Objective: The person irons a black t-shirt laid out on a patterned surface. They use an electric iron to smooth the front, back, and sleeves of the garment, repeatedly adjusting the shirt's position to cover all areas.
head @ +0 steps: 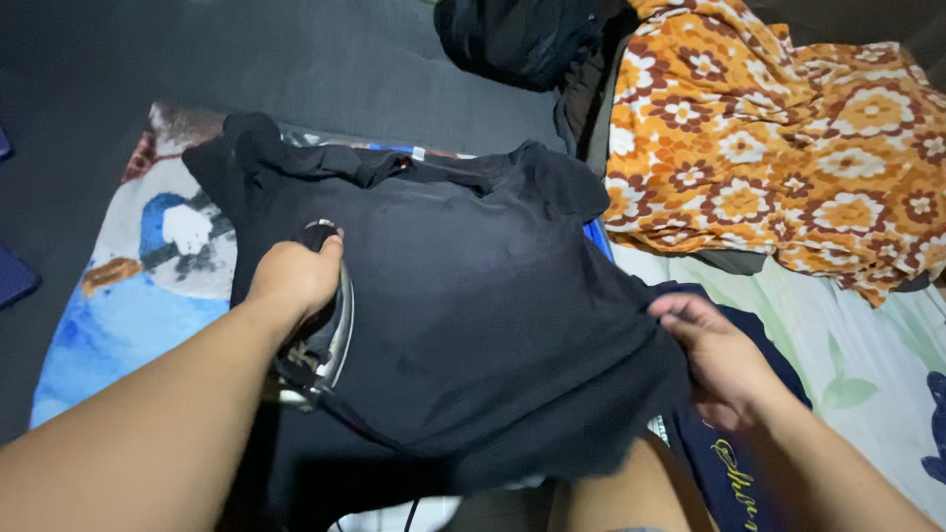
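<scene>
Left hand (293,278) grips one iron (320,340); right hand (711,360) pinches one black shirt (473,296).

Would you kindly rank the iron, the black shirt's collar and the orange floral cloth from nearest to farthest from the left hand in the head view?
1. Iron: in the left hand.
2. Collar: above, to the right.
3. Orange floral cloth: far upper right.

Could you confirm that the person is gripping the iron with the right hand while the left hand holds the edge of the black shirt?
Not quite: the hands are swapped. In the head view, the left hand grips the iron on the black shirt, while the right hand holds the shirt's edge. The rest stands.
</scene>
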